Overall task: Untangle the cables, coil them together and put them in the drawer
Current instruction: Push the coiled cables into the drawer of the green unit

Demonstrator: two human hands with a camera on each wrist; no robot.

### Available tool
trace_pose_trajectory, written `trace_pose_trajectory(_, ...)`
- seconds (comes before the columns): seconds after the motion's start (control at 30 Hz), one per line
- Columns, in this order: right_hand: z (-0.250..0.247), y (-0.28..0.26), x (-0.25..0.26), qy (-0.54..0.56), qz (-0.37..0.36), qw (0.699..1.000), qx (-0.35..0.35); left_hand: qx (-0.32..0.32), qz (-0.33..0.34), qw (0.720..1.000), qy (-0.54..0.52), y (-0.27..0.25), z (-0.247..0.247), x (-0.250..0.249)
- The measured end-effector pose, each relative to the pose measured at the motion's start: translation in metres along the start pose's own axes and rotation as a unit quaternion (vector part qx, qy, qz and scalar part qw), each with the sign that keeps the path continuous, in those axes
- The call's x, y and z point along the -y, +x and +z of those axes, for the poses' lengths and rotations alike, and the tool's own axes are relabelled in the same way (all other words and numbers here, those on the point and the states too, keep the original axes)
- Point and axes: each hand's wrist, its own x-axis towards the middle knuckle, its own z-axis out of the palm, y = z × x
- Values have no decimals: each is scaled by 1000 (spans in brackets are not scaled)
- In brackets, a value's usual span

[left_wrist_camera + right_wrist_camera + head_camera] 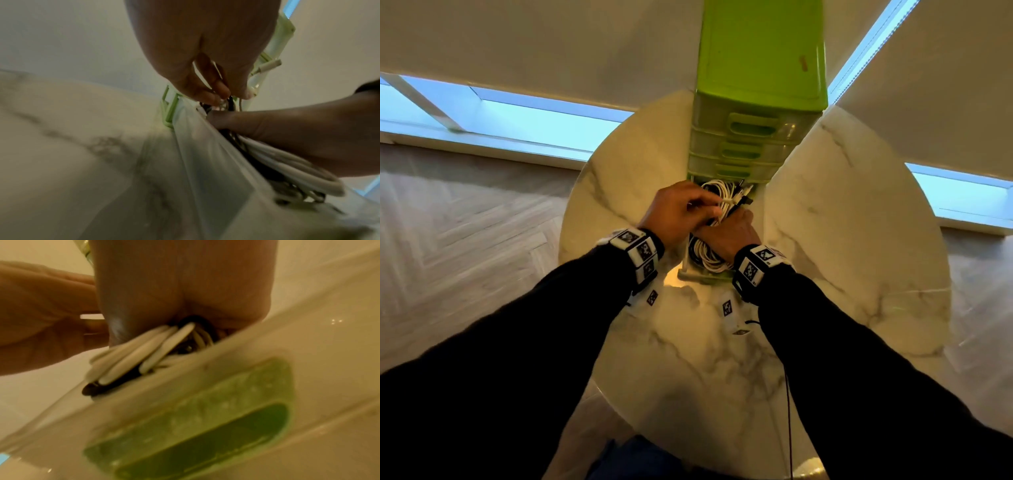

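A coil of white and black cables (709,255) lies in the pulled-out bottom drawer (690,275) of a green drawer unit (760,68). My left hand (709,205) pinches the far end of the cables (230,104), where loose plugs stick out. My right hand (739,219) is curled round the middle of the coil, pressing it down into the drawer. In the right wrist view the white loops (144,358) spill from under my right hand (195,324), just above the drawer front's green handle (195,418). My left hand (226,95) works over the drawer's translucent wall (205,154).
The drawer unit stands at the far side of a round marble table (859,240), its upper drawers (750,126) closed. Two small tagged markers (727,308) lie on the table near my wrists. A thin black cord (789,411) hangs by my right sleeve. Wooden floor surrounds the table.
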Motion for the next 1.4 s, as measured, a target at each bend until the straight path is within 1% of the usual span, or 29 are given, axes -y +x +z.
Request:
trace_pose_trajectory(0.07,1,3,-3,-3,4,1000,17,13,16,999,28,19,10,0)
trace_pose_trajectory(0.17,0,1,-13,9,-11,1000,7,27,-12,998,48,35,24,2)
trace_pose_trajectory(0.23,2,-2,-22,24,-35,998,-38,41,-26,996,76,41,31,0)
trace_pose_trajectory(0.33,4,-14,-32,43,-103,989,-101,65,-35,988,138,49,35,1)
trace_pose_trajectory(0.4,4,-20,-31,16,-129,981,-144,73,-43,985,149,51,35,0)
trace_pose_trajectory(0.43,2,-23,-28,-16,-139,979,-151,74,-41,985,152,51,34,-1)
trace_pose_trajectory(0.47,0,-22,-28,-42,-155,976,-149,77,-34,984,154,50,33,-2)
trace_pose_trajectory(0.57,-12,-16,-26,-64,-201,974,-79,98,-11,984,150,47,31,-1)
trace_pose_trajectory(0.6,-15,-12,-27,-77,-216,971,-66,104,-6,984,145,47,29,1)
trace_pose_trajectory(0.67,-21,-7,-24,-131,-220,966,-40,115,4,983,143,49,27,6)
trace_pose_trajectory(0.73,-29,-4,-18,-202,-200,959,-5,122,21,980,153,47,22,12)
trace_pose_trajectory(0.8,-40,-3,-11,-257,-196,946,21,120,69,973,186,43,18,16)
trace_pose_trajectory(0.87,-43,-2,-6,-285,-202,936,37,104,119,954,256,38,15,20)
trace_pose_trajectory(0.93,-34,-4,-6,-287,-196,937,30,88,157,940,291,34,13,25)
trace_pose_trajectory(1.0,-19,-1,-12,-245,-181,952,-2,76,190,931,303,32,13,30)
trace_pose_trajectory(1.03,-13,0,-17,-224,-185,957,-21,74,195,925,318,30,15,31)
trace_pose_trajectory(1.1,-4,-2,-27,-212,-213,952,-53,76,185,916,348,28,17,32)
trace_pose_trajectory(1.2,3,-12,-42,-228,-281,928,-88,115,158,920,341,29,12,31)
trace_pose_trajectory(1.27,7,-16,-52,-245,-309,915,-82,149,169,920,320,32,5,34)
trace_pose_trajectory(1.33,5,-16,-56,-266,-319,907,-74,164,197,924,284,36,-2,39)
trace_pose_trajectory(1.37,3,-15,-55,-277,-317,905,-64,154,216,927,266,37,-4,43)
trace_pose_trajectory(1.4,0,-15,-53,-288,-310,905,-45,126,233,931,251,37,-4,47)
